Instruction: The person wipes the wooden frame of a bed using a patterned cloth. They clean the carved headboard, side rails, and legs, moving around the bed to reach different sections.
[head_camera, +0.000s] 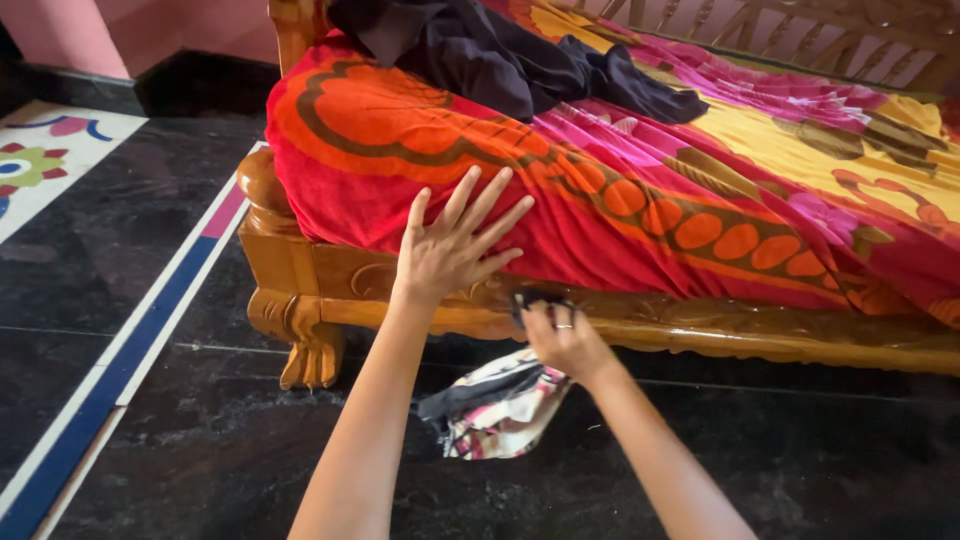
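Observation:
My left hand (452, 247) is spread flat, fingers apart, against the hanging edge of a red and orange patterned bedsheet (640, 190) on a carved wooden bed (300, 290). My right hand (562, 337), with a ring on one finger, is closed on a dark cloth (530, 299) at the bed's side rail, just under the sheet's edge. Below that hand a crumpled white, pink and black patterned cloth (500, 405) lies on the floor.
A pile of black clothing (500, 55) lies on top of the bed near its corner. The floor is dark polished stone (180, 430) with a blue and white border stripe (110, 380) and a flower inlay (30, 165) at the left. A pink wall stands behind.

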